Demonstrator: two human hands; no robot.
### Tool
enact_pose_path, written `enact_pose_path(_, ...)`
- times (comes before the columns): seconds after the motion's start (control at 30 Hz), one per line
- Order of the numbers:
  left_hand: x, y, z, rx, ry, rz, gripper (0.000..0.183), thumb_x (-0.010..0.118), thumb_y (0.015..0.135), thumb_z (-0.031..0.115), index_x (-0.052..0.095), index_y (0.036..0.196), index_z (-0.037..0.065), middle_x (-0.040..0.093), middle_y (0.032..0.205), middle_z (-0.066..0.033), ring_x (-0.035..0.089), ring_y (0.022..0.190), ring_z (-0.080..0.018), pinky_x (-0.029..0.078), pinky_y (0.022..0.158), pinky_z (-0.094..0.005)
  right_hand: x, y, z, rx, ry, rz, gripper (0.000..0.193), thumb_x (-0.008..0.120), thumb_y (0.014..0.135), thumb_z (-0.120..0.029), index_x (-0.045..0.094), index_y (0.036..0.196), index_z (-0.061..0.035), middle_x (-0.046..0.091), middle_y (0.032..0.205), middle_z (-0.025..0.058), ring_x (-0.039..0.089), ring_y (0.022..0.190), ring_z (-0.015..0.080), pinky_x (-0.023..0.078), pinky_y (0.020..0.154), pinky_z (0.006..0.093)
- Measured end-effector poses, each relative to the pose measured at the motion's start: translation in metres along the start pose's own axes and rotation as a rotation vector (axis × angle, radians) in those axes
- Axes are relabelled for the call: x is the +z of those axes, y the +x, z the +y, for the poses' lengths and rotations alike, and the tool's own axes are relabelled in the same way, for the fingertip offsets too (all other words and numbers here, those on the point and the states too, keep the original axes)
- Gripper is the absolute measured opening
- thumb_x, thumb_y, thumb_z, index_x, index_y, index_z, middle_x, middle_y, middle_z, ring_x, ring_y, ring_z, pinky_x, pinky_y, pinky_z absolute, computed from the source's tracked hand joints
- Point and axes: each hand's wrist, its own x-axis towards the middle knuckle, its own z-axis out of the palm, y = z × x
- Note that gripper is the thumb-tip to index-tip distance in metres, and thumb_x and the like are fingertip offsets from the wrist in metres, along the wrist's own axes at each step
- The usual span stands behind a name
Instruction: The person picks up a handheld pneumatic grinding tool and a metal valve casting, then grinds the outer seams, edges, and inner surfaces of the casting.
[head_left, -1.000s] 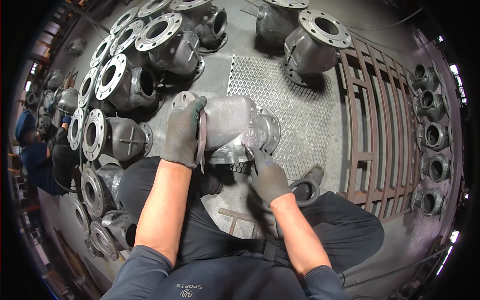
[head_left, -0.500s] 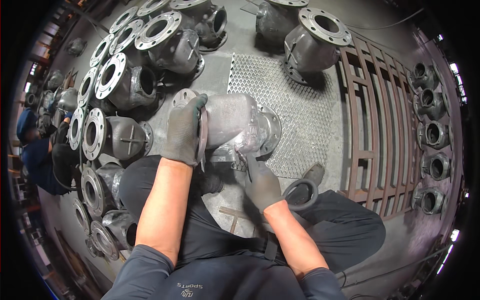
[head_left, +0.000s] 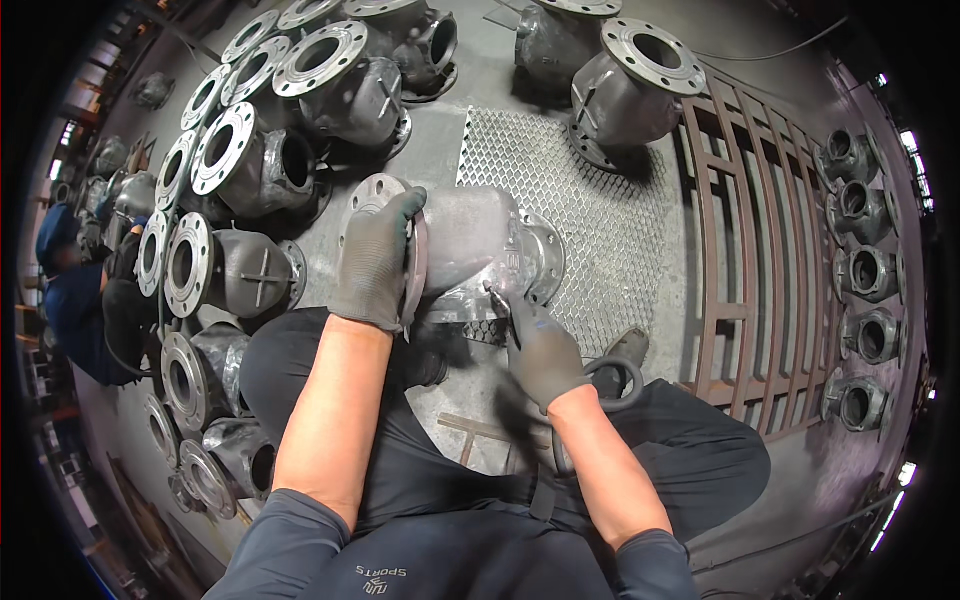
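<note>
A grey cast-metal valve body [head_left: 465, 235] with round flanges at both ends lies on its side in front of me, above a mesh mat. My left hand [head_left: 375, 265], in a grey glove, is closed around its left flange [head_left: 417, 265]. Closed in my gloved right hand [head_left: 548, 360] is a slim tool [head_left: 495, 294] whose narrow metal tip meets the lower right part of the casting. The tool's exact kind is hidden by my fingers. A thick dark hose [head_left: 628, 385] loops behind my right wrist.
Many flanged castings [head_left: 240, 270] crowd the left side, and two more [head_left: 625, 105] stand beyond the expanded-metal mat [head_left: 610, 240]. A rusty steel frame [head_left: 740, 310] lies to the right, with a row of castings [head_left: 868, 272] past it. Another person [head_left: 80, 310] sits far left.
My right hand and the tool have shifted slightly right and toward me. The hose loop has changed shape beside my wrist. My left hand keeps its grip, moving slightly right with the flange.
</note>
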Motion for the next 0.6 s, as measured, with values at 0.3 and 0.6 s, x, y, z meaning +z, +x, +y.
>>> enact_pose_path(0.3,0.002,0.002,-0.006,0.008,0.082,0.016,0.029,0.078,0.094,0.030,0.078,0.101,0.002,0.068,0.083,-0.0046,0.062,0.072,-0.0142,0.050,0.065,-0.0309,-0.041,0.035,0.004,-0.175,-0.154,-0.165,0.043,0.066,0.093,-0.009,0.065,0.136,-0.0078,0.072,0.120,0.0228,0.071,0.110,0.0441,0.058,0.093,0.0530)
enact_pose_path(0.6,-0.004,0.008,-0.010,0.026,0.140,-0.005,0.024,0.079,0.093,0.027,0.073,0.101,0.004,0.066,0.085,-0.0027,0.061,0.071,-0.0143,0.050,0.064,-0.0323,-0.042,0.061,-0.035,-0.212,-0.316,-0.270,0.024,0.060,0.091,-0.003,0.072,0.112,-0.0047,0.074,0.106,0.0225,0.072,0.103,0.0446,0.057,0.090,0.0545)
